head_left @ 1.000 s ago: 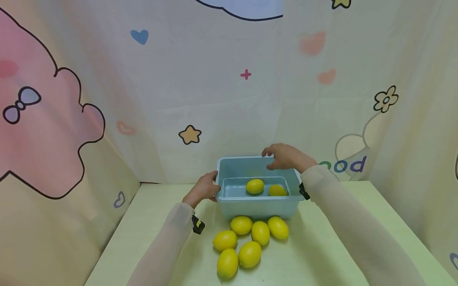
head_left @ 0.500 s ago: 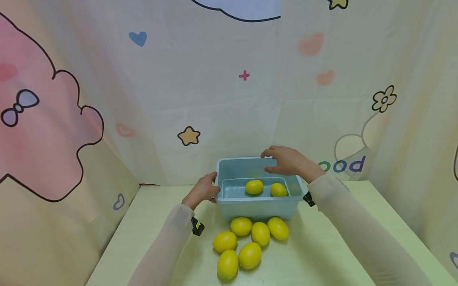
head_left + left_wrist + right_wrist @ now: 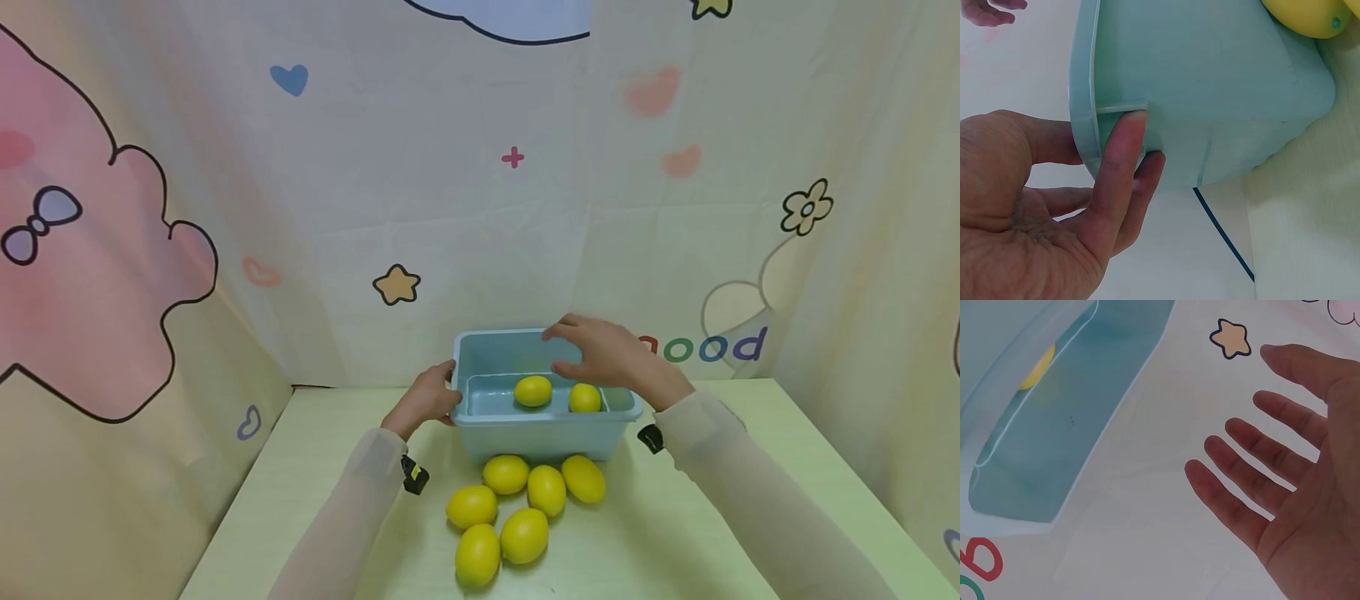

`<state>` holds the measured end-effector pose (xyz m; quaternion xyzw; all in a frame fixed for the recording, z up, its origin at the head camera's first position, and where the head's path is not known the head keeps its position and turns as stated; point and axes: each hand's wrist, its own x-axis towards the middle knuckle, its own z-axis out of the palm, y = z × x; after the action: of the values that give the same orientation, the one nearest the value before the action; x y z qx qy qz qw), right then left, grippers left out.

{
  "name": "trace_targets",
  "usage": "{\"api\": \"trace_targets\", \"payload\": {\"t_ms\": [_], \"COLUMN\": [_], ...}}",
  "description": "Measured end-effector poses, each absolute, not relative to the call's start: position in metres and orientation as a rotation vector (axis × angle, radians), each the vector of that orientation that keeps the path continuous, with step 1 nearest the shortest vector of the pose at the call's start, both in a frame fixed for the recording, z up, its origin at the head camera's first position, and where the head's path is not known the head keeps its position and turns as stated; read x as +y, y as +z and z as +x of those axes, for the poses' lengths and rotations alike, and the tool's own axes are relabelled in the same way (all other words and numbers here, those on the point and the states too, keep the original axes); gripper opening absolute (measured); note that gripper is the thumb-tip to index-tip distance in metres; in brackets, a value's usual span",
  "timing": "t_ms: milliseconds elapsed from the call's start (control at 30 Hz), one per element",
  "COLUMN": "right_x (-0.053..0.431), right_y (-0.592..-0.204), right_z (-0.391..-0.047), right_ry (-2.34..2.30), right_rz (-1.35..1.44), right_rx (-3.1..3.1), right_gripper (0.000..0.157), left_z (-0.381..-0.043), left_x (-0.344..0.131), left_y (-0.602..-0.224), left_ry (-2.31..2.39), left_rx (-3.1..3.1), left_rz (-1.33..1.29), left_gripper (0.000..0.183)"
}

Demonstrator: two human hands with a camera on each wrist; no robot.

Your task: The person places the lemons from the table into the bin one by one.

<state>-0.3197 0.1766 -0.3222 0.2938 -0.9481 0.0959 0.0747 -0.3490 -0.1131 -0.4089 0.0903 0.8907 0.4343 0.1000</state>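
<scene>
A light blue plastic basin (image 3: 540,437) stands upright on the table, with two yellow lemons inside, one near the middle (image 3: 532,391) and one to the right (image 3: 584,398). My left hand (image 3: 422,400) grips its left rim (image 3: 1084,81); in the left wrist view the fingers curl under the lip. Above the basin's right side hovers my right hand (image 3: 606,357), its fingers spread and holding nothing. The right wrist view shows the bare palm (image 3: 1310,531) beside the basin's wall (image 3: 1079,425). Several lemons (image 3: 524,536) lie loose in front of the basin.
The pale green table (image 3: 300,475) runs back to a curtain (image 3: 337,183) printed with hearts, stars and letters, close behind the basin. Small black cameras sit at the left wrist (image 3: 414,473) and the right wrist (image 3: 651,438).
My right hand has shifted slightly down and to the right over the basin, uncovering more of the right-hand lemon. The left hand keeps its grip, and the loose lemons stay where they were.
</scene>
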Motion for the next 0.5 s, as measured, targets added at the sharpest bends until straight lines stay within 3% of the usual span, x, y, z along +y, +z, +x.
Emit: {"api": "trace_targets", "payload": {"t_ms": [500], "right_x": [0.18], "right_y": [-0.335], "right_z": [-0.289], "right_ry": [0.323], "right_rz": [0.924], "right_rx": [-2.718], "right_gripper": [0.045], "left_z": [-0.347], "left_x": [-0.113], "left_y": [-0.407], "left_ry": [1.267], "left_rx": [2.644], "left_rz": [0.277], "left_gripper": [0.06]}}
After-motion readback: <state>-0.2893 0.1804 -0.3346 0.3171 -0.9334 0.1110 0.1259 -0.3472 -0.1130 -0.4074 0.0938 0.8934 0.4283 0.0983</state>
